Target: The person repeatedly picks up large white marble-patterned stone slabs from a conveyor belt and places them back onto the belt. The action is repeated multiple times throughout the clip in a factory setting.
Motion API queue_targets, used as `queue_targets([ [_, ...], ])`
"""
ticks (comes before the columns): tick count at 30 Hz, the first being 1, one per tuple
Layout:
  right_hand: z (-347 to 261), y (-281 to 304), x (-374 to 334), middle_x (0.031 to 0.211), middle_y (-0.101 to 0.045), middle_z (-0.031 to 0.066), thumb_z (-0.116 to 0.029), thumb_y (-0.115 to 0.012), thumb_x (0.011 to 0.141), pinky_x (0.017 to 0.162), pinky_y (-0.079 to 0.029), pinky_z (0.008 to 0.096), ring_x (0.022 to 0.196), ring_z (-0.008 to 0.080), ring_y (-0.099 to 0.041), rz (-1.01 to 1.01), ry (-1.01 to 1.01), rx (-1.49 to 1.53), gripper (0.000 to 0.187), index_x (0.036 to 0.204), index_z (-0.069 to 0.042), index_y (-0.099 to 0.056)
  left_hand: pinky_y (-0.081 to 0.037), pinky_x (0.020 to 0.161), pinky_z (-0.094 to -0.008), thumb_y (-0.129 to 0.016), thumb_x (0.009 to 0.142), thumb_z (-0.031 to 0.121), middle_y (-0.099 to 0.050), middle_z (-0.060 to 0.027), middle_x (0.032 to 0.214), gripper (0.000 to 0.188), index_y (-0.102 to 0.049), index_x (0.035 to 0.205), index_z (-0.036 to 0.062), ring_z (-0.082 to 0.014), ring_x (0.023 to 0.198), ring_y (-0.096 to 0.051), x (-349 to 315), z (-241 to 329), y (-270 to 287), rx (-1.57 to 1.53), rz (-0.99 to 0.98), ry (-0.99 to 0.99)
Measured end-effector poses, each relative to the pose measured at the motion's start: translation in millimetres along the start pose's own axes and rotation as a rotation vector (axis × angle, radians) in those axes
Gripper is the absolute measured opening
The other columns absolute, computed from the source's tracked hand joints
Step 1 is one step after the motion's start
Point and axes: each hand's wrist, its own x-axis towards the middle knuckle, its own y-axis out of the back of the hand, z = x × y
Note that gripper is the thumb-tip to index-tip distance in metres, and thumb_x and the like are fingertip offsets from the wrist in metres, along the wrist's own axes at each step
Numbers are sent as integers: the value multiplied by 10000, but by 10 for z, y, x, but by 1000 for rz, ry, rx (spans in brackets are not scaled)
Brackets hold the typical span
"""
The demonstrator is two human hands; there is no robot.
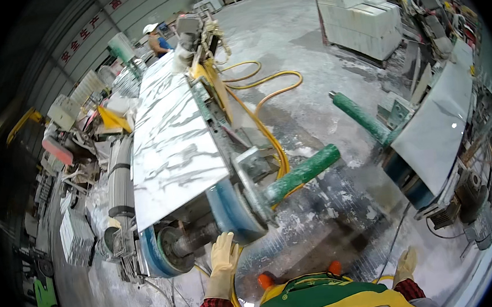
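My left hand point(224, 258), in a pale yellow rubber glove, stretches forward with its fingers extended and nothing in it. It is nearest to the blue belt roller point(237, 215) at the near end of a conveyor; whether it touches the roller I cannot tell. A long white marble slab with grey veins point(172, 142) lies on the conveyor's belts. My right hand point(406, 263), gloved the same way, hangs low at my right side over the floor. Its fingers look loosely extended and hold nothing visible.
A green roller arm point(303, 175) juts out at right of the conveyor. Yellow hoses point(273, 133) loop over the wet floor. Another slab point(435, 137) lies on a second conveyor at right. Stacked white blocks point(360, 23) stand farther back. A person point(158, 41) works at the slab's far end.
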Motion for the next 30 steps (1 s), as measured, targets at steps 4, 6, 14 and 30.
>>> queue_targets([
  [4,-591,-524,-271,1351,-722,307,-320,-527,1057,1152,-493,508,1335,487,-640,-341,-237,254,534,1404,59,-676,-468,1126,-512,-748,984,232,-608,-220,1496,559,-584,1488,52,-425,1363,-573,-329,-708,52,54,44,92],
  [6,-866,-921,-309,1323,-727,312,-322,-517,1054,1122,-505,522,1306,498,-645,-435,67,129,519,1366,54,-692,-460,1151,-521,-758,981,197,-588,-238,1531,566,-578,1496,44,-444,1391,-559,-462,-1036,207,3,79,125],
  [14,-4419,-781,-1046,1204,-662,239,-253,-616,1010,1028,-479,584,1185,478,-598,-81,774,184,295,1183,-16,-634,-420,1180,-575,-738,961,91,-610,-276,1499,544,-610,1486,32,-493,1394,-554,-1318,-2342,629,-124,279,246],
  [30,-7917,-1541,-1529,1569,-591,237,-310,-637,1048,1292,-339,556,1470,460,-512,-44,1480,215,532,1495,-23,-609,-382,1226,-583,-701,1010,190,-538,-296,1569,581,-538,1547,39,-515,1445,-494,-947,-3067,1085,91,206,433],
])
